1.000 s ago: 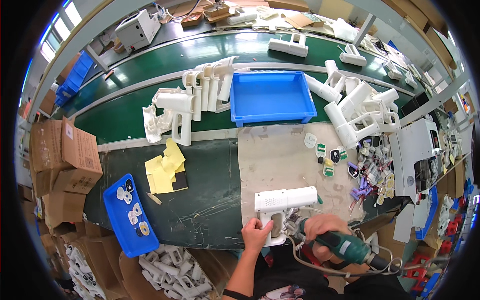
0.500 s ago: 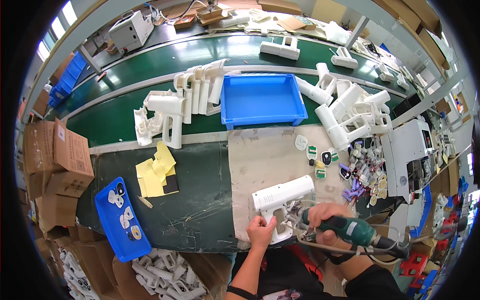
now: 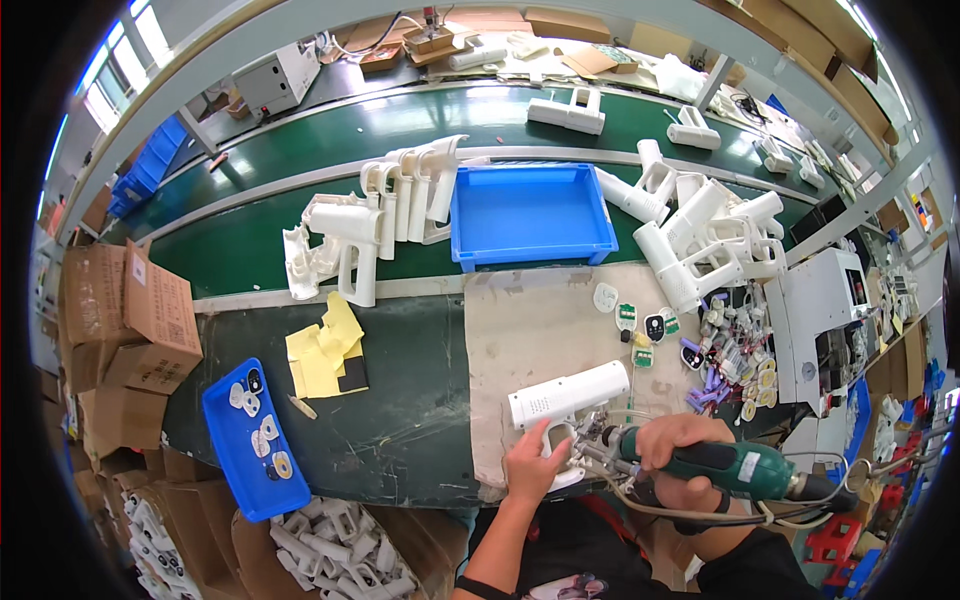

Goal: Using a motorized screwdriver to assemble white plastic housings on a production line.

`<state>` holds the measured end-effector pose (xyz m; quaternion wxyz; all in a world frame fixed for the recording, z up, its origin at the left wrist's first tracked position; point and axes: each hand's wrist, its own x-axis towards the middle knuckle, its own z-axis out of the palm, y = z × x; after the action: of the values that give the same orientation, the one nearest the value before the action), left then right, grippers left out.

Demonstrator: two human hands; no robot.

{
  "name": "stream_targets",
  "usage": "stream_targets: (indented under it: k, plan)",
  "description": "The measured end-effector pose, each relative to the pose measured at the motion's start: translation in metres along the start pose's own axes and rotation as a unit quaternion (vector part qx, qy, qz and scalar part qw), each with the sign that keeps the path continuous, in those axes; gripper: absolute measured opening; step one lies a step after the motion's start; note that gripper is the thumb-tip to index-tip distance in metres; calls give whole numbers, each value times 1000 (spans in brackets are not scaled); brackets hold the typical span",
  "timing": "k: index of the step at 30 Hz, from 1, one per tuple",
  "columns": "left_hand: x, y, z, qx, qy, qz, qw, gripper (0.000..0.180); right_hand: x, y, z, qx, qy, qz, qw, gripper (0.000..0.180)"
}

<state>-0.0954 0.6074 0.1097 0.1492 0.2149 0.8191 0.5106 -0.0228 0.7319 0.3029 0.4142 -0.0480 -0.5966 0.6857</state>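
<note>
A white gun-shaped plastic housing [image 3: 570,393] lies on the beige sheet near the table's front edge, its barrel toward the far side and its handle toward me. My left hand [image 3: 531,466] is closed around the handle. In my right hand [image 3: 672,438] is a green electric screwdriver [image 3: 745,468], held sideways with its metal front end against or close beside the housing's handle. The exact contact at the tip is hidden by metal parts and tubing. A cable and pale hoses trail from the tool to the right.
An unfilled blue tray [image 3: 535,215] stands beyond the sheet, between white housings [image 3: 410,195] and a heap of more housings [image 3: 700,235]. Small circuit boards [image 3: 643,356] and wired parts [image 3: 735,345] lie at right. At left are yellow papers [image 3: 328,350] and a blue parts tray [image 3: 235,460].
The whole view has shifted slightly. My right hand and the screwdriver have moved a little to the right relative to the housing. My left hand keeps its hold on the handle.
</note>
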Motion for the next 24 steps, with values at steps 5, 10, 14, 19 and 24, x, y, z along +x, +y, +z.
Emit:
stream_targets:
  k: [5, 10, 14, 19, 24]
  plan:
    - [11, -3, -5, -64, -13, 39, 997, 21, 10, -2, 16, 23, -40, 2, 999, 47]
    - [15, -5, -28, -88, -83, -37, 992, 16, 18, 6, 27, 40, -71, -1, 997, 47]
    - [18, -10, -28, -152, -18, 31, 988, 17, 19, 6, 37, 57, -88, 12, 994, 46]
    - [14, -28, -24, -183, -1, -129, 975, 13, 20, 10, 39, 56, -38, 23, 997, 47]
    - [4, -35, -18, -397, -53, -319, 859, 24, 36, 43, 36, 44, -124, 78, 988, 44]
